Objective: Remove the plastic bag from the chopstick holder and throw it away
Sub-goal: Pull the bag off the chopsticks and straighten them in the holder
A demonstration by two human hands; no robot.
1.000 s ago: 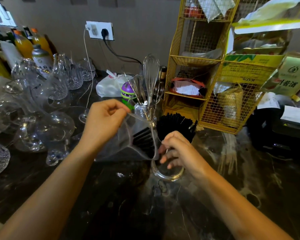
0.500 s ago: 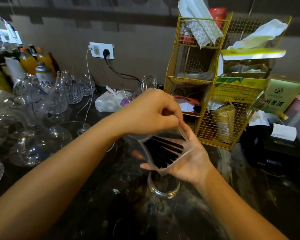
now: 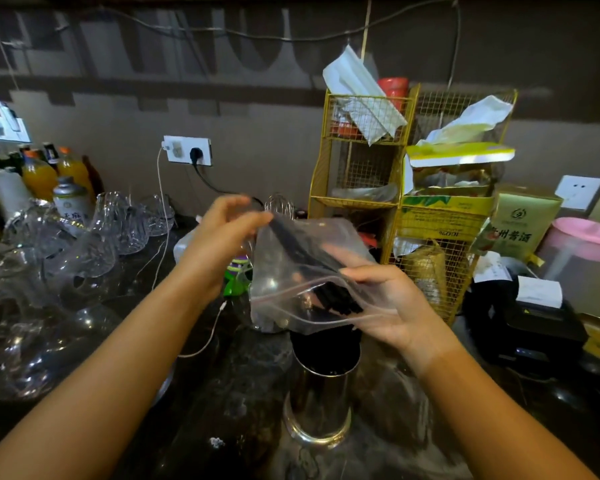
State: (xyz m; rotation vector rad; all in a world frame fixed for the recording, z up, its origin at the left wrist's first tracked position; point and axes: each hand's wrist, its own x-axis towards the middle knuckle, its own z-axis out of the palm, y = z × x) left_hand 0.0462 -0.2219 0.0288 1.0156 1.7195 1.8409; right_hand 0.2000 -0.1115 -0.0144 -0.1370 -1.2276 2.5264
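A clear zip plastic bag with black chopsticks inside it is lifted above a shiny steel chopstick holder that stands upright on the dark counter. My left hand pinches the bag's upper far corner. My right hand grips the bag's open zip edge at the lower right, together with the chopstick ends that stick out there. The holder's mouth looks dark; what is inside it I cannot make out.
Several glass cups and jugs crowd the left counter, with bottles behind. A yellow wire rack stands behind the holder. A white cable lies across the counter. A black printer and pink tub are at right.
The bag with the chopsticks has come up off the holder and tilted sideways. My left hand shifted to its top corner, my right hand to the zip edge. The view tilted upward.
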